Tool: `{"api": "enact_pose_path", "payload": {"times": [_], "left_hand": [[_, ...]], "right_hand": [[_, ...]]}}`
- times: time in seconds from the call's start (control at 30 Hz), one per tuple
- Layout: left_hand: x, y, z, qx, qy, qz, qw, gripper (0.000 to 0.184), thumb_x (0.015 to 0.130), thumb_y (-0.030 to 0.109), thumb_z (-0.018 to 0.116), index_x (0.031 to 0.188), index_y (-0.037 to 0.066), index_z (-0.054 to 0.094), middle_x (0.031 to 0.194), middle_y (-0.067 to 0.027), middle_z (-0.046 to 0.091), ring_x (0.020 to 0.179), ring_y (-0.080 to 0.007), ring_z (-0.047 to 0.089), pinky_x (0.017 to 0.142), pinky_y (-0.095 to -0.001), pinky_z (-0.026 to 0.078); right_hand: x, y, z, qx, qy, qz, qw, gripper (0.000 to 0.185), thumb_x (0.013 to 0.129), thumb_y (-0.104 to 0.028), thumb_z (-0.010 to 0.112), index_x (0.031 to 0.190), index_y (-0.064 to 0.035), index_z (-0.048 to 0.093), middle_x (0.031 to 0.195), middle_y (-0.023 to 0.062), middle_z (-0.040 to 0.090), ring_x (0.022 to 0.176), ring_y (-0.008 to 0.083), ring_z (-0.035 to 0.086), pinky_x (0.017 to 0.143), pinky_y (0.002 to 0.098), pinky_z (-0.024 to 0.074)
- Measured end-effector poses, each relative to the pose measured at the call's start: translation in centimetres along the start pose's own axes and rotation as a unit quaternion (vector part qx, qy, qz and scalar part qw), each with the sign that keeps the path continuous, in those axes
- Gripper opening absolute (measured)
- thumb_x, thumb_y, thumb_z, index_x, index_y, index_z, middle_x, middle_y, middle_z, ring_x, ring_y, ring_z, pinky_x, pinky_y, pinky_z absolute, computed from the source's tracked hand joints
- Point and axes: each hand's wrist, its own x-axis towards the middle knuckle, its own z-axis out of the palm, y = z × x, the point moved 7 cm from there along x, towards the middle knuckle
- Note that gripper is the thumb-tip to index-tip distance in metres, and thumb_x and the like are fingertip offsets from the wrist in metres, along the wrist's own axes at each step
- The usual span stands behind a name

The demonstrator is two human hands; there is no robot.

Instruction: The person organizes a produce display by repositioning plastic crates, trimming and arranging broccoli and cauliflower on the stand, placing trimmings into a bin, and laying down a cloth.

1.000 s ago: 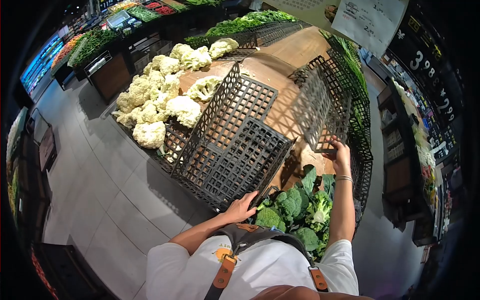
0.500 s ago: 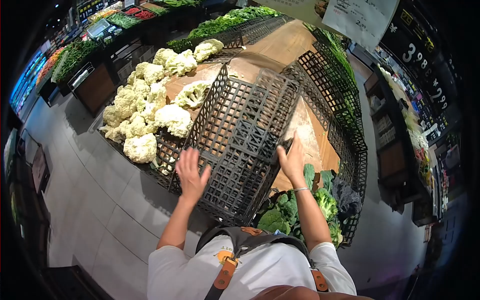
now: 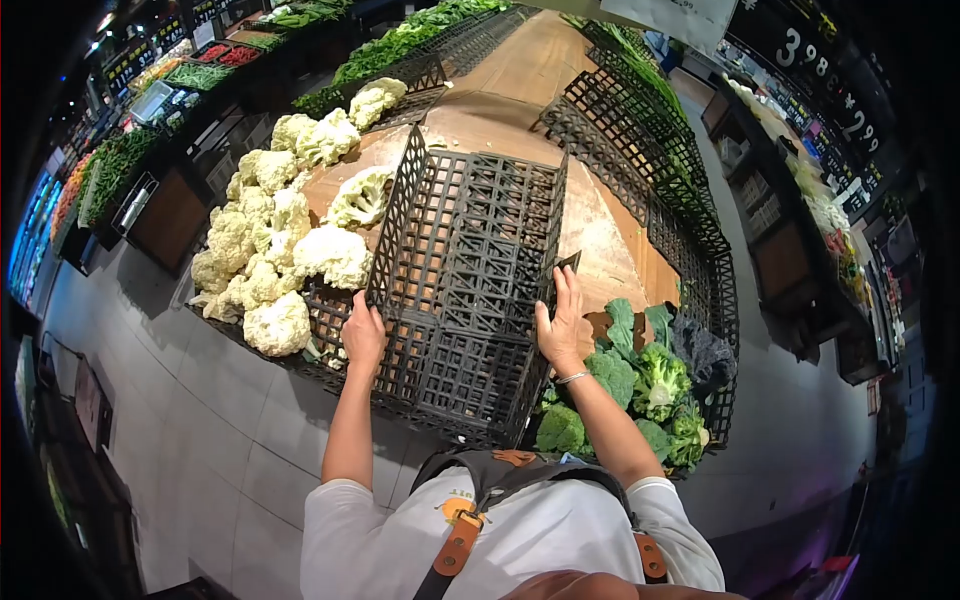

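Black lattice plastic racks [image 3: 475,270] lie in the middle of the display, with raised side panels at left and right. My left hand [image 3: 363,330] is closed at the lower end of the left panel [image 3: 397,215], its fingers wrapped on the edge. Against the right panel [image 3: 538,345] rests my right hand [image 3: 564,325], open, with its fingers stretched forward. White cauliflowers [image 3: 333,256] are heaped left of the left panel. Green broccoli [image 3: 660,381] lies right of my right hand, near my apron.
Brown cardboard [image 3: 520,65] covers the display's upper part. More black lattice fencing [image 3: 640,150] runs along the right edge, with leafy greens [image 3: 410,40] at the back. Price signs [image 3: 815,70] hang at upper right. Grey tiled floor lies at both sides.
The loose rack held at the right now lies among the middle racks. My left hand has moved from the near right edge to the left panel and closed; my right hand has let go of the rack.
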Motion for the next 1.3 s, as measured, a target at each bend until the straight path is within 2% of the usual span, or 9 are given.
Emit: {"api": "enact_pose_path", "payload": {"times": [0.1, 0.23, 0.33, 0.37, 0.57, 0.7, 0.83, 1.13, 1.3], "left_hand": [[0.3, 0.0, 0.1, 0.024, -0.008, 0.016, 1.0, 0.034, 0.087, 0.01, 0.054, 0.119, 0.003, 0.044, 0.078, -0.0227, 0.063, 0.069, -0.0396, 0.061, 0.059, -0.0468, 0.048], [0.7, -0.7, 0.7, 0.021, -0.06, -0.01, 0.998, 0.031, 0.092, 0.022, 0.051, 0.115, 0.003, 0.042, 0.073, -0.023, 0.062, 0.068, -0.0411, 0.06, 0.056, -0.0482, 0.046], [1.9, -1.3, 0.4, -0.008, -0.113, -0.016, 0.993, 0.029, 0.09, 0.027, 0.053, 0.103, 0.001, 0.051, 0.073, -0.0225, 0.062, 0.07, -0.0423, 0.06, 0.059, -0.0497, 0.046], [2.6, -2.2, 0.7, -0.062, -0.055, 0.032, 0.996, 0.027, 0.089, 0.026, 0.054, 0.096, 0.0, 0.054, 0.075, -0.0228, 0.062, 0.072, -0.0433, 0.06, 0.062, -0.0512, 0.045], [3.2, -0.9, 0.4, -0.014, -0.113, 0.043, 0.993, 0.023, 0.088, 0.021, 0.053, 0.091, -0.001, 0.056, 0.072, -0.0242, 0.062, 0.071, -0.042, 0.06, 0.061, -0.0507, 0.046], [3.9, 3.4, -4.5, 0.055, -0.039, 0.162, 0.985, 0.017, 0.09, 0.016, 0.052, 0.089, 0.0, 0.054, 0.068, -0.021, 0.061, 0.063, -0.039, 0.061, 0.056, -0.0466, 0.048], [5.7, 6.1, -8.9, 0.138, 0.017, 0.225, 0.964, 0.01, 0.088, 0.013, 0.053, 0.084, 0.004, 0.054, 0.07, -0.0174, 0.062, 0.061, -0.0358, 0.063, 0.055, -0.0446, 0.05], [9.0, 5.5, -19.6, 0.238, 0.105, 0.26, 0.93, 0.008, 0.085, 0.008, 0.055, 0.092, 0.006, 0.056, 0.07, -0.0144, 0.063, 0.057, -0.0315, 0.063, 0.048, -0.0401, 0.049], [10.9, 7.9, -28.0, 0.277, 0.098, 0.367, 0.883, 0.018, 0.085, 0.009, 0.056, 0.103, 0.006, 0.056, 0.081, -0.0132, 0.063, 0.061, -0.0314, 0.061, 0.054, -0.0382, 0.05]], "right_hand": [[-0.2, 0.1, 0.0, 0.029, 0.015, 0.013, 0.999, 0.062, 0.079, -0.011, 0.057, 0.137, -0.0059, 0.036, 0.143, 0.0179, 0.031, 0.13, 0.0364, 0.03, 0.108, 0.0425, 0.0247], [-0.4, 0.4, 0.0, 0.066, 0.046, 0.02, 0.997, 0.066, 0.078, -0.011, 0.057, 0.138, -0.0042, 0.032, 0.142, 0.0178, 0.032, 0.131, 0.0355, 0.031, 0.109, 0.0417, 0.0242], [-0.5, 0.5, -0.1, 0.074, 0.06, 0.019, 0.995, 0.067, 0.078, -0.008, 0.058, 0.139, -0.0037, 0.031, 0.142, 0.0174, 0.033, 0.132, 0.0344, 0.031, 0.11, 0.0408, 0.0236], [-0.5, 0.4, -0.2, 0.078, 0.061, 0.02, 0.995, 0.067, 0.078, -0.008, 0.058, 0.139, -0.0037, 0.03, 0.142, 0.0174, 0.033, 0.132, 0.0344, 0.03, 0.11, 0.0408, 0.0233], [-1.3, 1.1, -0.6, 0.069, 0.109, 0.077, 0.989, 0.075, 0.077, -0.01, 0.061, 0.142, -0.0056, 0.024, 0.141, 0.0208, 0.031, 0.133, 0.0342, 0.028, 0.109, 0.0399, 0.0235], [-3.3, 4.5, 1.4, 0.195, 0.069, 0.226, 0.952, 0.069, 0.078, -0.006, 0.057, 0.14, -0.0024, 0.027, 0.13, 0.0197, 0.046, 0.121, 0.0319, 0.045, 0.101, 0.0358, 0.0349], [-4.5, 4.9, 1.0, 0.218, 0.063, 0.26, 0.938, 0.057, 0.078, -0.003, 0.053, 0.133, 0.0009, 0.038, 0.122, 0.0198, 0.052, 0.115, 0.0299, 0.051, 0.097, 0.0352, 0.0387], [-4.9, 5.4, 1.4, 0.175, 0.073, 0.232, 0.954, 0.056, 0.079, -0.008, 0.053, 0.132, 0.0005, 0.039, 0.122, 0.0213, 0.052, 0.111, 0.0323, 0.053, 0.095, 0.0377, 0.0398], [-5.2, 6.2, 2.0, 0.18, 0.092, 0.22, 0.954, 0.055, 0.08, -0.013, 0.058, 0.13, 0.0006, 0.04, 0.12, 0.0218, 0.054, 0.112, 0.0333, 0.052, 0.095, 0.0383, 0.0408]]}}
